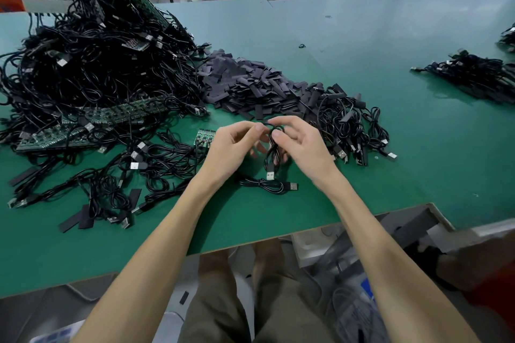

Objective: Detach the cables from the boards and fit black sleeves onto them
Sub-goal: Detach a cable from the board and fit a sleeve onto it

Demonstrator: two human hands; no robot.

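Print on the small board (204, 138) is too small to read; left hand (229, 147) and right hand (302, 145), fingers curled, both pinch a looped black cable (269, 157) above the table (390, 44), USB plug (270, 175) dangling.

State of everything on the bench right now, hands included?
left hand, pinching the held cable's loop
right hand, pinching the same loop
held cable, coiled, plug hanging down, no sleeve visible
loose cable, flat on the table, off any board
small board, flat beside left hand
sleeve pile, loose, unfitted
cable heap, tangled with boards
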